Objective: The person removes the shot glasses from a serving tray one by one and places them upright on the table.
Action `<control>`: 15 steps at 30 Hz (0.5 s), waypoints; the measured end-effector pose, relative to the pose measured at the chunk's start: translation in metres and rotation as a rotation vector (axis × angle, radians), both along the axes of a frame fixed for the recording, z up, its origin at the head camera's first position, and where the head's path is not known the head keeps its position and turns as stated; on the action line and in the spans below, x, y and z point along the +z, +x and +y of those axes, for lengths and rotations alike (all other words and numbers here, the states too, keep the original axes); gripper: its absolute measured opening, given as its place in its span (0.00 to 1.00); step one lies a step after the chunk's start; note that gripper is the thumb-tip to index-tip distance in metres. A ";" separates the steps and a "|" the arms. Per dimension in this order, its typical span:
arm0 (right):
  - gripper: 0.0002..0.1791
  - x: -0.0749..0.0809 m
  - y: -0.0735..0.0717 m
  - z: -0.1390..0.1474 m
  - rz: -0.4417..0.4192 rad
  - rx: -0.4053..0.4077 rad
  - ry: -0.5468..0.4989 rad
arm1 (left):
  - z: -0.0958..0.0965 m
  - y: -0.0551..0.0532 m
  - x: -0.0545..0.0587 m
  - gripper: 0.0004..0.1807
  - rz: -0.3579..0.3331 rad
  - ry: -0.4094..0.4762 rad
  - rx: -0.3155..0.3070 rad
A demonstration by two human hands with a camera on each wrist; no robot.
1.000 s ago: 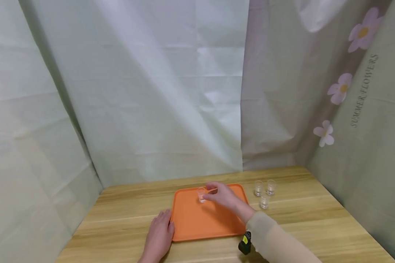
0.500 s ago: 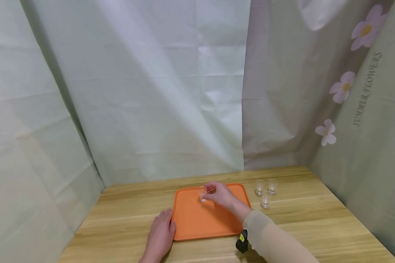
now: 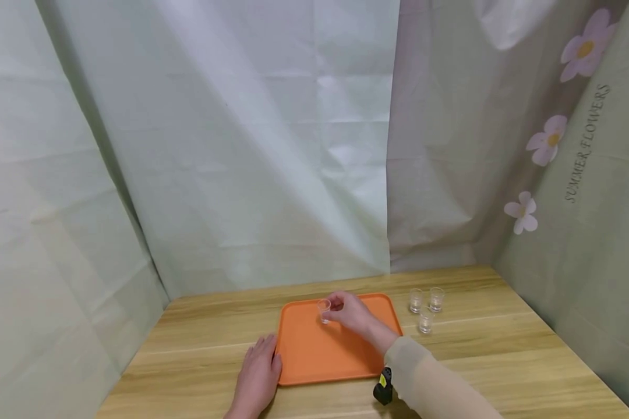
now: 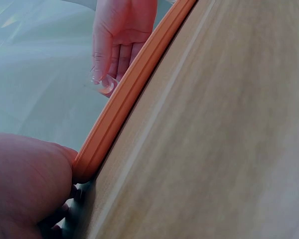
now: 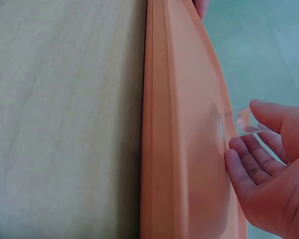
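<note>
My right hand [image 3: 352, 314] pinches a small clear shot glass [image 3: 324, 312] between thumb and fingers, at the far half of an orange tray [image 3: 325, 355]. Seen from the right wrist, the thumb and fingers are at one end of the shot glass [image 5: 231, 123]. Whether its base touches the tray I cannot tell. On the tray's left side, my left hand [image 3: 257, 372] lies on the table with fingers extended, its thumb side against the rim. The left wrist view shows that hand [image 4: 30, 179] touching the tray's edge [image 4: 124, 94].
Three more clear glasses, a left one [image 3: 416, 300], a right one [image 3: 437, 299] and a nearer one [image 3: 425, 321], stand close together right of the tray on the wooden table [image 3: 477, 355]. Pale curtains [image 3: 272, 174] hang behind and at both sides. A black device [image 3: 383, 387] is at my right wrist.
The head view has shifted slightly. Both hands stay almost in place, and the shot glass remains in my right hand's grip over the same part of the tray.
</note>
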State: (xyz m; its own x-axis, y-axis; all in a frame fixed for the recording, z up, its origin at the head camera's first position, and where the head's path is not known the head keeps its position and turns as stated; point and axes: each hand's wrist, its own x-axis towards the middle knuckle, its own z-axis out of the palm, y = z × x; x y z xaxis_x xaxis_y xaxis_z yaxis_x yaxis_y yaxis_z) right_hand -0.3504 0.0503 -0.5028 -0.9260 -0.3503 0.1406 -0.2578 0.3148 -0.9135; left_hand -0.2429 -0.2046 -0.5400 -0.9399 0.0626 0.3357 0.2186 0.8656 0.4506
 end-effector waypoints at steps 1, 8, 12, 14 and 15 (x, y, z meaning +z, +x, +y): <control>0.14 -0.001 0.000 0.000 -0.001 0.002 -0.001 | 0.000 0.000 0.000 0.23 0.000 0.001 -0.001; 0.12 -0.003 0.000 0.000 0.005 0.010 0.002 | 0.001 0.000 -0.001 0.23 0.007 -0.006 -0.005; 0.11 0.000 0.000 0.000 0.006 0.009 0.018 | 0.000 0.000 0.000 0.23 0.017 -0.007 -0.004; 0.12 0.001 0.001 0.001 0.008 0.008 0.020 | 0.000 0.000 0.001 0.23 0.022 -0.008 -0.008; 0.12 0.002 0.001 0.002 0.014 0.008 0.021 | 0.000 0.001 0.001 0.24 0.023 -0.009 -0.010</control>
